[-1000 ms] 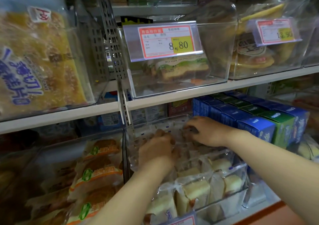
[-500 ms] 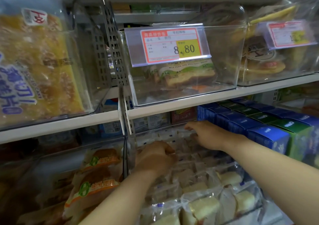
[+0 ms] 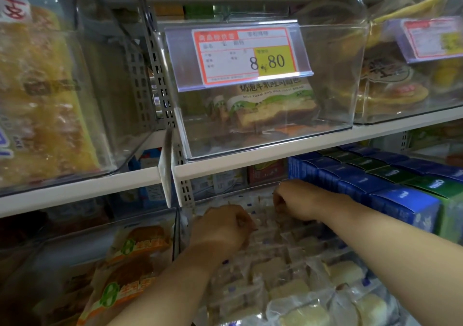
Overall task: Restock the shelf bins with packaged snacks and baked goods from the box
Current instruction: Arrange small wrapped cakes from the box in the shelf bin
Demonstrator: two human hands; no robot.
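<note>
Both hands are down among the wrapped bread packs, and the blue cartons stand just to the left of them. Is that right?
Not quite. The head view shows the left hand and the right hand down among the wrapped bread packs, but the blue cartons stand just to the right of them, beside the right forearm, not to the left.

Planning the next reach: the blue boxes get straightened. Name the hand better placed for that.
Right, probably: the right hand, curled on the bread packs, lies beside the blue boxes; the left hand sits farther left, with packs between.
</note>
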